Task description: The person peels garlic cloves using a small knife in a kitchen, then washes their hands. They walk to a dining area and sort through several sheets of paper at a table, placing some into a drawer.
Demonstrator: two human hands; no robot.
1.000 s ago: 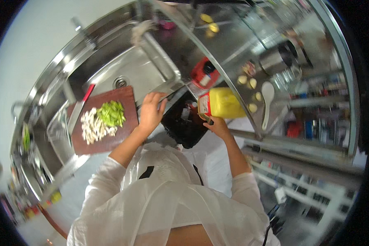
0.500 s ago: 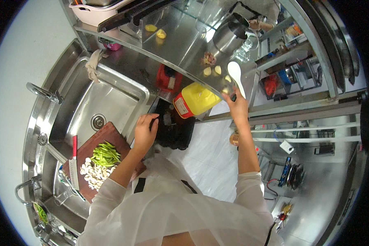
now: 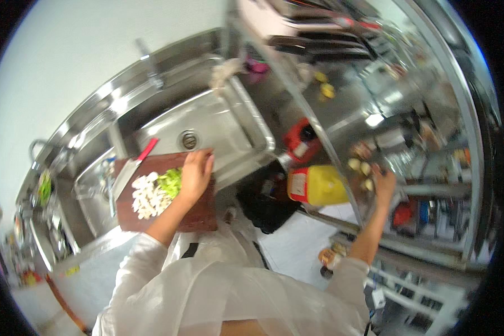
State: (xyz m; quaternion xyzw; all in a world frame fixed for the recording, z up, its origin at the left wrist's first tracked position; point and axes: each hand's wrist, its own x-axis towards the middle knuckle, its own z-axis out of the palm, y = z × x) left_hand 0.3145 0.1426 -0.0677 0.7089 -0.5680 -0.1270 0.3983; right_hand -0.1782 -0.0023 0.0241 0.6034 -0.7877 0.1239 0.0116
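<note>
The right hand (image 3: 383, 179) is lying right beside pale cloves (image 3: 365, 168) on the metal shelf (image 3: 347, 115); blur is hiding whether its grip is apart or closed on one; a nudge could be rolling cloves off the edge; the left hand (image 3: 196, 175) is lying over the chopping board (image 3: 204, 211) beside green slices (image 3: 171, 182), its grip unclear too; pressing there could be tipping the board, sliding mushrooms (image 3: 150, 199) and knife (image 3: 130, 169) into the sink (image 3: 229, 134).

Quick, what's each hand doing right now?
Left hand: loosely open over the board, nothing seen in it.
Right hand: by the garlic; too blurred to tell if it holds anything.
</note>
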